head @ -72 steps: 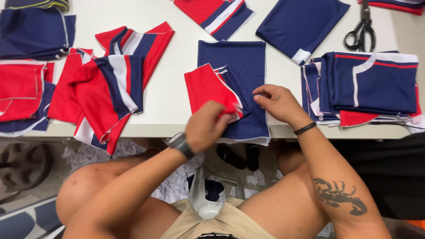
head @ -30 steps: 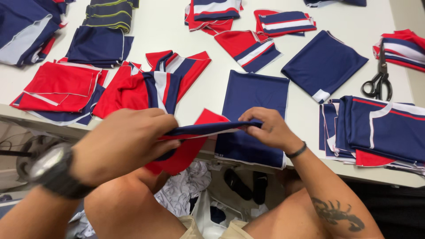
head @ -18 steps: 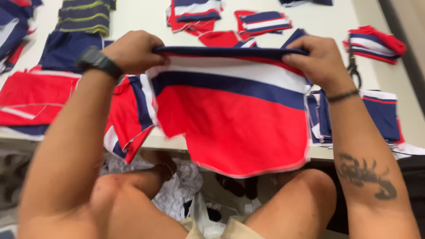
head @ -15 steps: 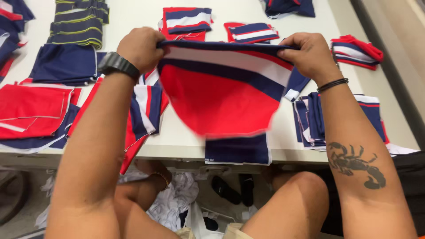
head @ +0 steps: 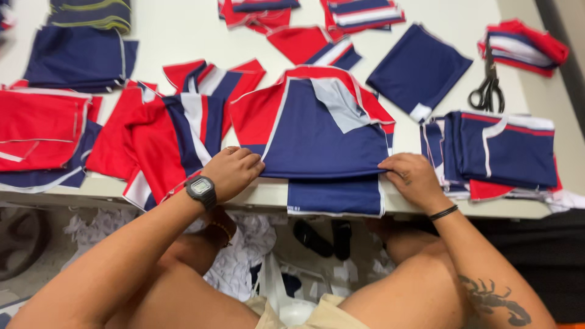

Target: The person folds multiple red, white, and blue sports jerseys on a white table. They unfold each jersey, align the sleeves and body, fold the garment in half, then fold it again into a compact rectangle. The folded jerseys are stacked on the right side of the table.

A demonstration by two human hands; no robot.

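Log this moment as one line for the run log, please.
left hand: pressing near edge of navy-and-red fabric piece | right hand: pressing same edge | piece: flat on white table | scissors: untouched, far right

The striped stack point(head: 90, 11) runs off the top edge; the navy panel point(head: 336, 195) lies half-covered.

One scissors point(head: 487, 85) (two hands).

Bare counter point(head: 177, 36) lies open toward the far edge between the striped stack point(head: 91, 12) at the far left corner and the red pieces point(head: 256, 12), while fabric piles crowd the near edge on both sides and scissors point(head: 487, 85) block the far right corner.
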